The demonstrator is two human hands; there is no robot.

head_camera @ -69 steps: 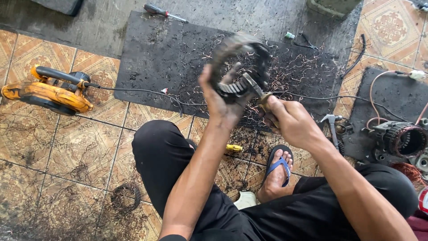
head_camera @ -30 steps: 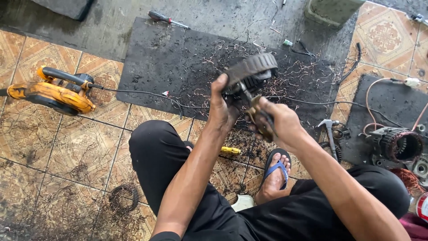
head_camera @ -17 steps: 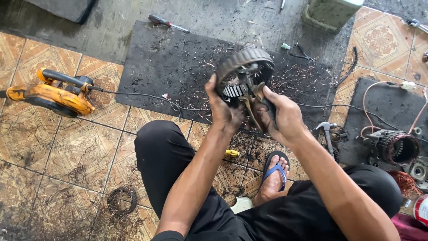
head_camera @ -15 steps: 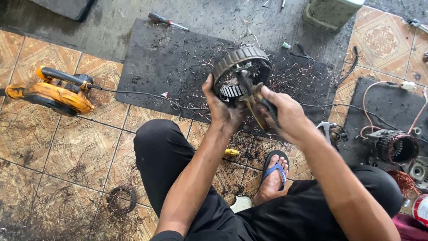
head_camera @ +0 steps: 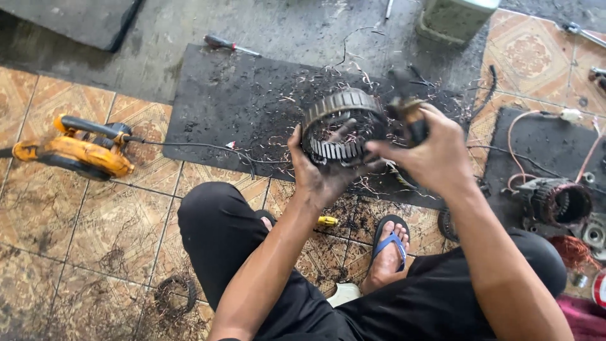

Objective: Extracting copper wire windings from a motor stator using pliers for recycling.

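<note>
While an orange power tool (head_camera: 74, 151) lies idle on the patterned tiles at the left of the frame, its cord trailing toward the dark rubber mat (head_camera: 233, 107), a person seated on the floor holds a ring-shaped motor stator (head_camera: 343, 126) up over the mat at centre, probably so that loose wire scraps fall there. The left hand (head_camera: 322, 167) cradles the stator from below, fingers curled up around its rim and one finger hooked inside the bore to steady it. Just to the right, the right hand (head_camera: 429, 151) is closed in a fist around a dark-handled tool (head_camera: 410, 117), its tip blurred and seemingly raised clear of the ring. Half a second earlier that tool pointed down against the stator; now it stands higher and nearer upright. Another wound motor part (head_camera: 555, 202) sits at the right edge.
</note>
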